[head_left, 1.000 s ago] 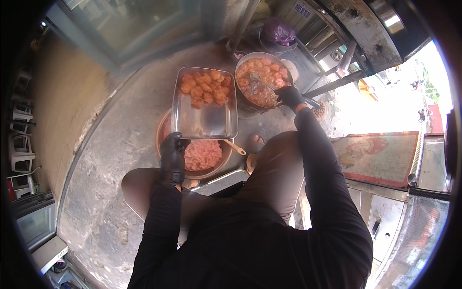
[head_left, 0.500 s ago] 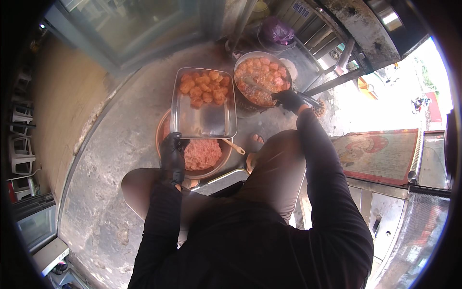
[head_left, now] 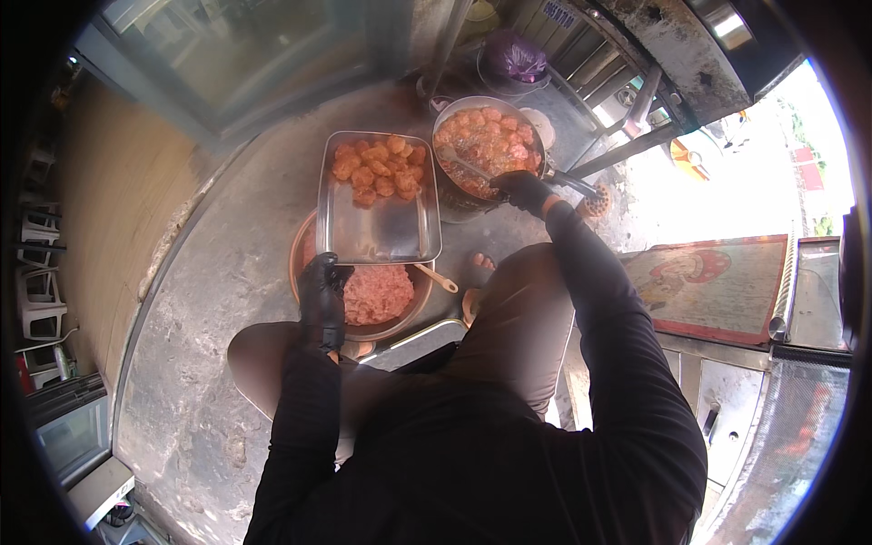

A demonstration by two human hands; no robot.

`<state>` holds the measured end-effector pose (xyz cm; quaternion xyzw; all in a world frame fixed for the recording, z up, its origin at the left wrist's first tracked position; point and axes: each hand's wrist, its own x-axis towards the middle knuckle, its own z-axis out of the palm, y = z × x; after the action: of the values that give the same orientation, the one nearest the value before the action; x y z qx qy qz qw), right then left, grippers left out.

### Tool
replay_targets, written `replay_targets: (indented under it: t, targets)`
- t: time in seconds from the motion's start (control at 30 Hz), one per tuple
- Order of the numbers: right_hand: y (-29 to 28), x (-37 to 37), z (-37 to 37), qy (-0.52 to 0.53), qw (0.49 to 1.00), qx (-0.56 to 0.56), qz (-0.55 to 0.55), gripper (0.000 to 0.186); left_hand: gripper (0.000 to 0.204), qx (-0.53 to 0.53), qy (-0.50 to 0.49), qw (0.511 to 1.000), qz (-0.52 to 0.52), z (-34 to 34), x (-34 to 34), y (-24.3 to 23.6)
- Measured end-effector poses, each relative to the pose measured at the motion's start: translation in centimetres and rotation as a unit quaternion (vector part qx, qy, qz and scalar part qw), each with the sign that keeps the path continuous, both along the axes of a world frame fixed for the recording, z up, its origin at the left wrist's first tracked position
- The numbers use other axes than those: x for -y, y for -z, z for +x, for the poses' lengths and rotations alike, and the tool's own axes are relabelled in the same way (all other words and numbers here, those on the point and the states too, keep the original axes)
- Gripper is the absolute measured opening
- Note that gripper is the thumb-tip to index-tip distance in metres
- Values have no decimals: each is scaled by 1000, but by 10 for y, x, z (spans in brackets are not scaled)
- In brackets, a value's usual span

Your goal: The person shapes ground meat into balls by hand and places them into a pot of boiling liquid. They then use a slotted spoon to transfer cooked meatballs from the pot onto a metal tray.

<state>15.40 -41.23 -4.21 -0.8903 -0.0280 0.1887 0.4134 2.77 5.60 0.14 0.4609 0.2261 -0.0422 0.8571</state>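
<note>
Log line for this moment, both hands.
left hand: holds metal tray corner | right hand: holds utensil in pan of frying pieces | tray: browned pieces, far end | bowl: pink mixture

Left hand (head_left: 320,295), left of centre: grips the lower edge of the metal tray (head_left: 377,227) holding browned pieces (head_left: 380,170). Right hand (head_left: 525,192), upper right of centre: holds the spoon (head_left: 472,167) in the pan (head_left: 451,184). Tub (head_left: 293,263): partly beneath the tray.

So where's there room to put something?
Grey floor left of the metal tray is bare; so is the tray's near part, between the fried pieces and the left hand. Crowded: the pan, with food, a spoon and the right hand at its edge.
</note>
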Motion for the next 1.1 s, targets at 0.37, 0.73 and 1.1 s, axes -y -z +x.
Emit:
replay_targets:
  t: [0.37,0.73,1.1]
  targets:
    - [-74,3,-41,141,973,111,-143,30,13,6,12,1000,-12,-3,3,0]
    - [-73,22,-65,217,955,141,-144,31,12,-3,30,1000,-10,-3,5,6]
    - [-61,39,-73,76,934,248,-245,26,15,5,50,999,-16,-4,7,6]
